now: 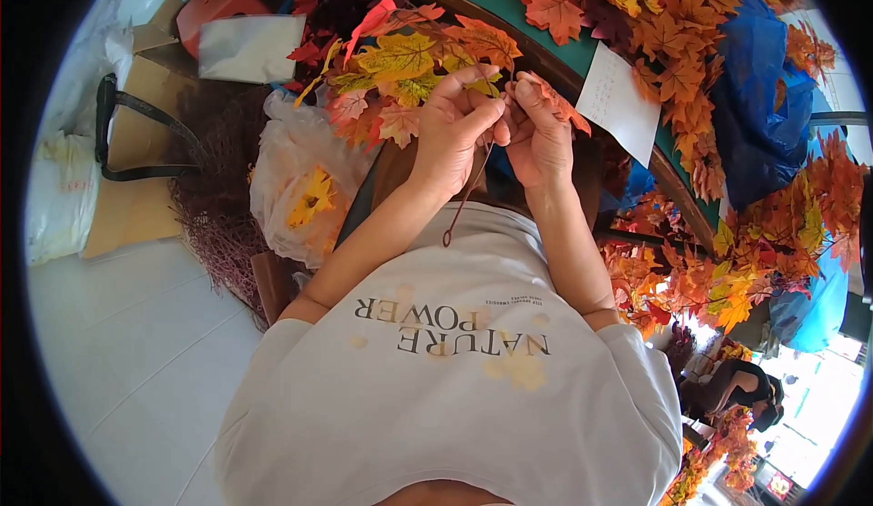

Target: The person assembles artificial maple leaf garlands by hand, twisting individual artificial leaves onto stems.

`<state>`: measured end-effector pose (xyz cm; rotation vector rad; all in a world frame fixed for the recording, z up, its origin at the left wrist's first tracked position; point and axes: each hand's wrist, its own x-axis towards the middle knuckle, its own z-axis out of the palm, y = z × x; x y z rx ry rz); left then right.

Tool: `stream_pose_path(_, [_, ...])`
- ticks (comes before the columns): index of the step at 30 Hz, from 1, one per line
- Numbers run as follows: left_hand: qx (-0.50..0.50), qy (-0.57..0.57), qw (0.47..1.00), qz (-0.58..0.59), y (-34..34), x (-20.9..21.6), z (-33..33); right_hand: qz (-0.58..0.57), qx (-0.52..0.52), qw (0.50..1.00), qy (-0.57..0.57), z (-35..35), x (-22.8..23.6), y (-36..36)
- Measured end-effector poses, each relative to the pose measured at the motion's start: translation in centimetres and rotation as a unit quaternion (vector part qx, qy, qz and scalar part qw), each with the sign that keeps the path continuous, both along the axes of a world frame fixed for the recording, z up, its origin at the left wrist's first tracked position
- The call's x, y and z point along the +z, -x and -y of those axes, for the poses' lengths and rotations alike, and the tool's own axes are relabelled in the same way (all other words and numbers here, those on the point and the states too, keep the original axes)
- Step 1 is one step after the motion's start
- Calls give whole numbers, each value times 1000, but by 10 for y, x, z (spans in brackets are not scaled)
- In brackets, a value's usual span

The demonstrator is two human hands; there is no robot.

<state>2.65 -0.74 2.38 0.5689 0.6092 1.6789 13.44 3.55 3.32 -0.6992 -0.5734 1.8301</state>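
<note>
Close together in front of my chest, my left hand (455, 129) and my right hand (539, 133) pinch a thin brown stem (466, 199) between thumbs and fingers. Its lower end hangs over my shirt and finishes in a small loop. Artificial maple leaves in yellow, orange and red form a leaf garland (391, 60) just beyond my left hand. An orange leaf (556, 103) sticks out behind my right thumb. The exact spot where the fingertips meet is partly hidden by the fingers.
A green table (573, 54) with a brown edge carries more orange leaf garlands (677, 60) and a white sheet of paper (618, 97). To the left are a clear plastic bag (291, 160), dark twiggy stems (214, 206) and cardboard (136, 179). Blue plastic bags (764, 97) are at the right.
</note>
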Motion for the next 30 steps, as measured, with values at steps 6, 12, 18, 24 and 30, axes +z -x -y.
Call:
stream_pose_path(6, [-5, -3, 1000, 14, 0, -5, -1, -8, 25, 1000, -16, 2, -4, -1])
stream_pose_path(12, [-6, -4, 1000, 14, 0, -8, -1, 24, 3, 999, -25, 4, -8, 0])
stream_pose_path(18, [-5, 2, 1000, 11, -2, -10, -3, 56, -15, 997, -60, 7, -9, 0])
stream_pose_path(24, [9, -6, 1000, -11, -5, -5, -3, 60, -10, 995, -74, 7, -23, -3])
stream_pose_path(30, [-6, -13, 996, -93, -3, -8, -4, 12, -13, 997, -76, 13, -21, -4])
